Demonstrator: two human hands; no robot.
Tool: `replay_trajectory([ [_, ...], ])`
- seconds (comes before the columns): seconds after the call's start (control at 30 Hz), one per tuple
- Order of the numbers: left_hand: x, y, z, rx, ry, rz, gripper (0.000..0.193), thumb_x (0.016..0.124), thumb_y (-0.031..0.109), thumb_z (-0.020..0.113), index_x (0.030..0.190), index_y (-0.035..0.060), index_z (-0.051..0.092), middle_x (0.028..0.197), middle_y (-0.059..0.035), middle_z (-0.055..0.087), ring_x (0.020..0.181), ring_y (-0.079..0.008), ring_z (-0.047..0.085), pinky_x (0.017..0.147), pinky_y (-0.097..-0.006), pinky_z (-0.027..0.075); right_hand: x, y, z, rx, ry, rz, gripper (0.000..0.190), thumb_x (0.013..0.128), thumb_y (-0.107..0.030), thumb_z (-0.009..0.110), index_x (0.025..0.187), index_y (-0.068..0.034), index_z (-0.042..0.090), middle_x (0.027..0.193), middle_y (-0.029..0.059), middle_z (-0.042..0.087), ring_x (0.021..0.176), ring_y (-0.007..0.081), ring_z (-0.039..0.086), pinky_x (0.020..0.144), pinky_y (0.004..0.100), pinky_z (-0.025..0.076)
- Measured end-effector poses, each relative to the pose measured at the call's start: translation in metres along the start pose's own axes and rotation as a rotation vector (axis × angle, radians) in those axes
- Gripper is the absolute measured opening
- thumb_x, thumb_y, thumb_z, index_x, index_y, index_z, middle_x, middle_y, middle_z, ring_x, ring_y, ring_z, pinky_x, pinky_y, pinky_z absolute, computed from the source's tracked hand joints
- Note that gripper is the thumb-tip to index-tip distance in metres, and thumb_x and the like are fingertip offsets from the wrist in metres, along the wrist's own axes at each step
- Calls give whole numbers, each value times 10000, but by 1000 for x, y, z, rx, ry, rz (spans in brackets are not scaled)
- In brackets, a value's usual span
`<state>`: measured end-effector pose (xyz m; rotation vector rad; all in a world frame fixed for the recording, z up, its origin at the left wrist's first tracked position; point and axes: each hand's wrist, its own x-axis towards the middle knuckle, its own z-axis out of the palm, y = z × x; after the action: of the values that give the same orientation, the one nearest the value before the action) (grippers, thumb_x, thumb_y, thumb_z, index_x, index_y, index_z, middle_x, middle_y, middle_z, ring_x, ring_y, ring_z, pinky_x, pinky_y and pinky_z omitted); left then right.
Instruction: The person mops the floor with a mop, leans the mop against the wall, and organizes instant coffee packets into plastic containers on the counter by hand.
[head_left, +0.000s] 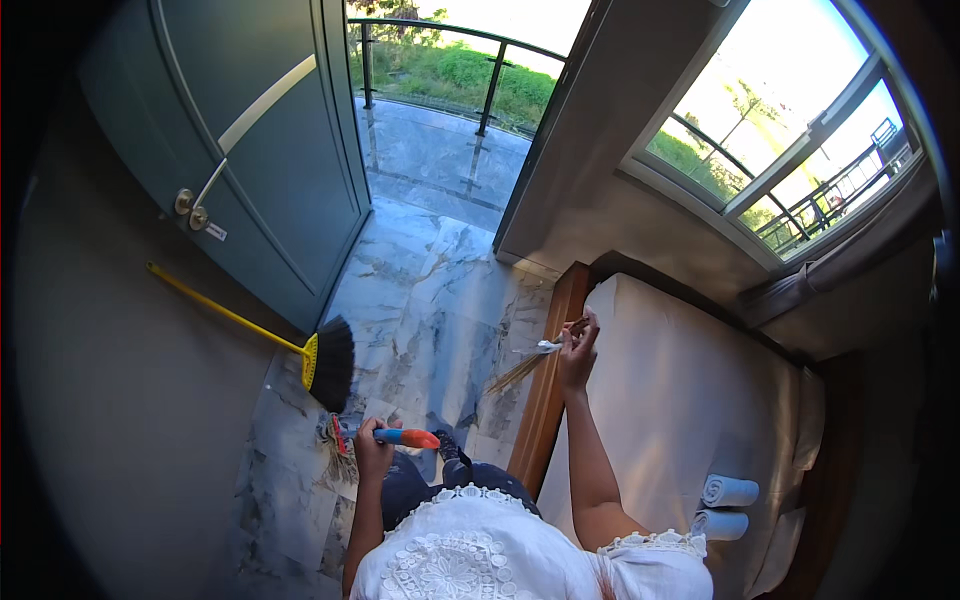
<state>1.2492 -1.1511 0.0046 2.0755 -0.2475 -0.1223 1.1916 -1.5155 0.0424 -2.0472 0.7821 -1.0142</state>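
Note:
My left hand (372, 448) is closed around the blue handle of a mop (405, 437), whose orange end points right. Strands of the mop head (339, 457) hang over the floor to the left of that hand. Above the bed's edge, my right hand (580, 349) grips a small stick broom (521, 371) of thin tan bristles, with white material wrapped round it. A yellow broom (308, 360) with dark bristles leans by the wall, to the upper left of the mop head.
A bed (660, 405) with a wooden frame (544, 390) lies on the right, bearing two rolled white towels (729, 491). An open dark door (285, 150) stands at the upper left, beside a doorway to a tiled balcony (442, 154) with a railing. The floor (409, 300) has marble-patterned tiles.

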Motion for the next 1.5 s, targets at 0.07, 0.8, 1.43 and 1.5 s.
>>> replay_trajectory([
  [0.07,14,13,24,163,-49,117,286,733,176,682,640,14,464,592,-112,480,562,-281,491,544,-354,377,25,32,-28,-32,171,55,549,818,-2,534,1278,-155,278,853,134,594,757,237,623,643,338,521],
  [0.8,202,85,251,612,-561,-116,230,722,251,646,805,54,561,782,-164,588,757,-382,562,622,-466,427,343,359,-94,-86,850,820,601,744,7,603,1202,-219,285,1145,186,457,912,335,564,532,411,569],
  [1.43,201,78,410,890,-708,-432,213,734,172,632,903,73,549,866,-149,587,842,-348,555,703,-400,427,358,728,-87,-665,677,1376,609,855,-314,492,1355,-238,151,1416,201,-17,1252,356,252,1006,432,259],
  [1.5,203,78,427,844,-702,-328,199,740,165,622,902,75,548,849,-147,588,847,-348,554,707,-394,423,355,752,-116,-810,910,1276,579,838,-319,515,1336,-228,234,1425,191,-38,1272,378,183,1009,453,247],
])
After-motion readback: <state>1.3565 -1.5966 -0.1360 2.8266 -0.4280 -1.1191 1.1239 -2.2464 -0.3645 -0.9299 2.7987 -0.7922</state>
